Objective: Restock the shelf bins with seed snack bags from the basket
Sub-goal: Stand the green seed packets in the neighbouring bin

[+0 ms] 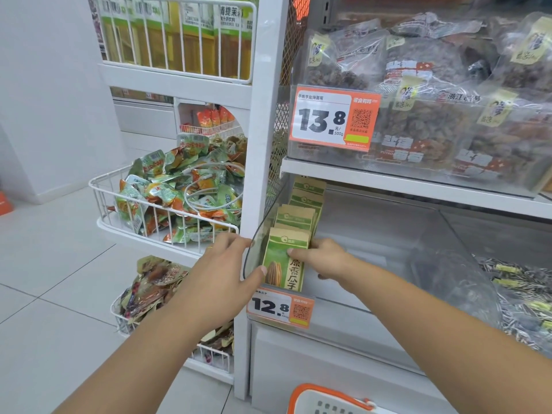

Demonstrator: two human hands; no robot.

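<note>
Head view: the front seed bag (285, 261) stands upright in the clear shelf bin (388, 234), above the 12.8 price tag (279, 307). Left hand (222, 264) grips the bin's curved left edge; right hand (321, 258) pinches the bag. The basket (301, 397) sits below the tag.

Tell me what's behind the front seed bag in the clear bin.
Behind the front seed bag, which the right hand grips, stands a row of matching kraft bags running back in the clear bin. Only their tops show; the count is unclear.
</note>
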